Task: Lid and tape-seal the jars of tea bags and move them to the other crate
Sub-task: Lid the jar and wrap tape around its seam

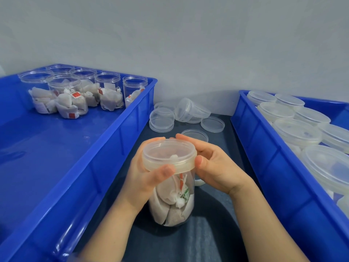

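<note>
Left hand (145,178) grips jar (171,205) just under lid (169,156) | right hand (217,165) grasps lid rim | lid sits on jar

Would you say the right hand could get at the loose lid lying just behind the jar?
Probably not yet: the right hand is gripping the jar's lid. Once it lets go, likely yes, since the loose lid lies just beyond its fingertips, nothing between.

A plain pale grey wall (188,44) rises behind; the dark tabletop (211,241) meets it; soft, even light.
</note>
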Available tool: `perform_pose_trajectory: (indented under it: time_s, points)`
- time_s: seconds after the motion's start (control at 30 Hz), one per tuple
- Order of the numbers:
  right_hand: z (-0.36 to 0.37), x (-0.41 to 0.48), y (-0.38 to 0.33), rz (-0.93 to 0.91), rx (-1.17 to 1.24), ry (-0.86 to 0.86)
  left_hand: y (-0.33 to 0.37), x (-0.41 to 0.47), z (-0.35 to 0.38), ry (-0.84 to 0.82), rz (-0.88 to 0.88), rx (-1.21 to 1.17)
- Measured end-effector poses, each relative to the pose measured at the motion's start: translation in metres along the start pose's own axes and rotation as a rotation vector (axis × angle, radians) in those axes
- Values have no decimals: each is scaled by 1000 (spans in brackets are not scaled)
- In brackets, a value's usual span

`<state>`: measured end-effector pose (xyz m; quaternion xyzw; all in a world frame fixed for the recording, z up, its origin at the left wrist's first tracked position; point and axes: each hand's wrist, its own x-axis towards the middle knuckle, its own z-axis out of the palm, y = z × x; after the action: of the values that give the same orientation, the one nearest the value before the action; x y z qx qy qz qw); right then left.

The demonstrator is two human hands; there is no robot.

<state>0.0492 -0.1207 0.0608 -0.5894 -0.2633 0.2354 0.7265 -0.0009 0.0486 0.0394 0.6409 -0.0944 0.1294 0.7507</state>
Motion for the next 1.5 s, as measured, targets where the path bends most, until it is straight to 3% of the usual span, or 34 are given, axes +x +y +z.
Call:
perform_pose_trajectory:
  time_s: [0.17, 0.47, 0.7, 1.17, 1.5]
  points:
    - [2, 0, 4, 17, 133, -23, -1, 2, 1, 15, -3, 15]
    - [2, 1, 10, -8, 100, 25, -1, 1, -2, 17, -39, 3]
    - [3, 4, 11, -54, 76, 43, -2, 0, 2, 121, 8, 60]
    - [-2, 0, 10, -60, 94, -8, -1, -6, 7, 82, 102, 240]
    - [4, -6, 19, -73, 72, -30, -11, -11, -3, -7, 143, 185]
